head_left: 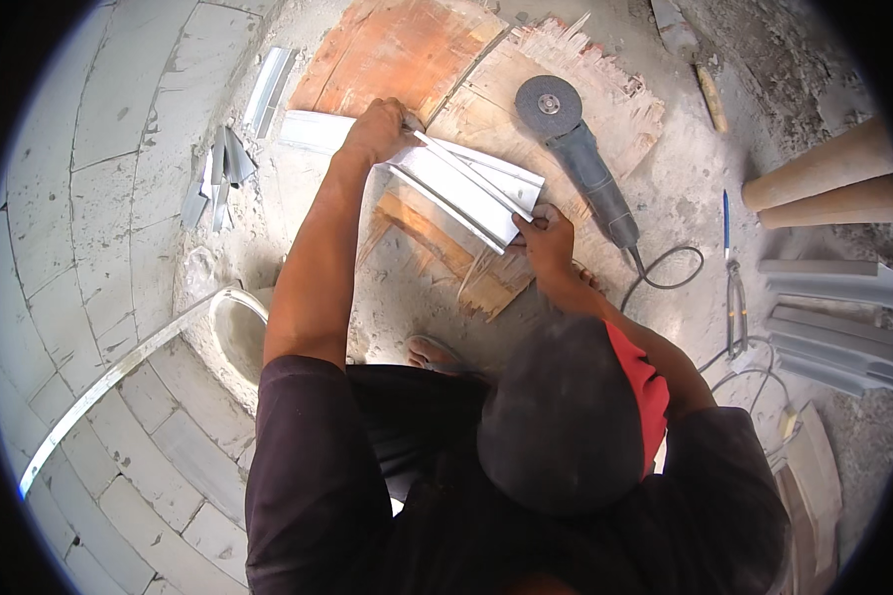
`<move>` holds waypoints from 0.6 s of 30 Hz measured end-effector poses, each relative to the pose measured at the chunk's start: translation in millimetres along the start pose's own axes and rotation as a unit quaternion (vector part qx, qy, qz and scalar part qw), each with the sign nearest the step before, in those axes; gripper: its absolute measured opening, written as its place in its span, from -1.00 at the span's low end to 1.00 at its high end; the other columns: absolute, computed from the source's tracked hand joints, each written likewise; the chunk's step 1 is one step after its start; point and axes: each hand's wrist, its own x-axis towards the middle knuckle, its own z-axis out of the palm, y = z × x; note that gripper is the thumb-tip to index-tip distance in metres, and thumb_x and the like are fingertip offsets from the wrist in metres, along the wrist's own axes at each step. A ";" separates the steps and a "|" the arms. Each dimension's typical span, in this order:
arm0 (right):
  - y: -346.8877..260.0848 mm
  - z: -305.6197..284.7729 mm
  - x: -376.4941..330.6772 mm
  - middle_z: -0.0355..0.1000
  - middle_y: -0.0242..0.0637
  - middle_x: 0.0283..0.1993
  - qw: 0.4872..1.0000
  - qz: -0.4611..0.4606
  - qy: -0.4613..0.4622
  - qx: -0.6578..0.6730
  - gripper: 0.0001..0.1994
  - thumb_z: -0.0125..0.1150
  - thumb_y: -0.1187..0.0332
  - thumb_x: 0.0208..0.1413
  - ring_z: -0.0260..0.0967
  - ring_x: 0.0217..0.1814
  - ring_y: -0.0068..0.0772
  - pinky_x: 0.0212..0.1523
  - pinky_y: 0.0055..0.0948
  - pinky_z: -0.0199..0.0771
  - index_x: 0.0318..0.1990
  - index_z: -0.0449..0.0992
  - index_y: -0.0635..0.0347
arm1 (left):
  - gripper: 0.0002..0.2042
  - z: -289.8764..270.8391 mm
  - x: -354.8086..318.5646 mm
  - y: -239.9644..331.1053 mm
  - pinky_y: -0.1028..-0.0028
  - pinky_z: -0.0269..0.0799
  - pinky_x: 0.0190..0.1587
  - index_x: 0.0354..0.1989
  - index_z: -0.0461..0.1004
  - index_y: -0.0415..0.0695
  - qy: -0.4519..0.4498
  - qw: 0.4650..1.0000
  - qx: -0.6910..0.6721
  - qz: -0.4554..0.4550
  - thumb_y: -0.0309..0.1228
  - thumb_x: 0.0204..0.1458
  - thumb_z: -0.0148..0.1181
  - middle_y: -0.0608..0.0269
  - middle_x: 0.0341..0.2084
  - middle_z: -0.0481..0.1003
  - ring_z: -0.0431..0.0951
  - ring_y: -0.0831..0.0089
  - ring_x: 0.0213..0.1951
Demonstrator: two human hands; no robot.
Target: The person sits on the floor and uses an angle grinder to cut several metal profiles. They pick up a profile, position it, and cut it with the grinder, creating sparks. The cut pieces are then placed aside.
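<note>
Hands apart, both on the same piece: left hand (379,131) curled over the upper-left end of a white profile (454,195), right hand (548,243) pinching its lower-right end, thumb on top. Profile sits mid-frame, slanting down to the right above splintered plywood (501,288). A narrow strip (476,177) runs along it between the hands; can't tell if it's a rib or loose. Looks like thin folded sheet metal: light, stiff lengthwise, likely to twist or dent at the flanges. Smooth faces may slip if dusty; cut ends probably sharp. Best hold: long folded edges near each end, skin off the corners. Just right, angle grinder (595,183), disc toward the top of frame, cord (680,250) looping below. Orange-faced board (392,59) at upper centre. Metal offcuts (220,178) upper left. Farther right: pincers (735,307), then grey profiles (833,342) at the right edge.
</note>
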 end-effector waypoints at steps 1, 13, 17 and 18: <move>-10.6 3.3 -7.4 0.61 -0.14 -0.26 1.000 0.017 -0.003 0.004 -0.84 0.33 0.53 0.29 0.67 -0.36 -0.31 -0.35 -0.35 0.78 -0.10 0.46 0.39 | -0.65 -0.9 -3.8 -1.7 0.17 0.45 0.26 0.00 0.72 -0.01 0.021 1.000 0.006 0.008 -0.36 -0.03 0.48 0.06 0.06 0.62 0.54 0.08 0.20; -17.7 -12.7 -34.1 0.62 -0.14 -0.27 0.995 0.017 -0.056 0.078 -0.76 0.35 0.55 0.24 0.65 -0.32 -0.41 -0.33 -0.45 0.69 -0.02 0.44 0.37 | 0.17 48.6 -113.4 130.7 -0.06 0.12 0.50 0.49 0.14 -0.37 0.210 0.957 -0.131 -0.153 0.06 -0.22 0.66 -0.37 0.48 0.13 0.05 -0.23 0.53; -3.9 -12.0 -27.2 0.62 -0.12 -0.28 0.998 -0.018 -0.055 0.029 -0.76 0.36 0.55 0.23 0.64 -0.32 -0.42 -0.33 -0.46 0.68 -0.04 0.43 0.36 | 0.52 63.9 -113.3 143.3 -0.26 -0.17 0.55 0.56 -0.08 -0.42 0.175 0.966 -0.095 -0.165 0.20 -0.53 0.74 -0.38 0.54 -0.01 -0.15 -0.21 0.61; -8.0 -10.1 -28.2 0.62 -0.12 -0.28 0.997 -0.008 -0.058 0.044 -0.75 0.36 0.55 0.23 0.64 -0.32 -0.43 -0.33 -0.46 0.68 -0.03 0.43 0.37 | 0.50 55.0 -113.0 145.7 -0.27 -0.14 0.54 0.57 -0.09 -0.40 0.147 0.970 -0.095 -0.172 0.17 -0.50 0.75 -0.38 0.55 -0.04 -0.16 -0.20 0.61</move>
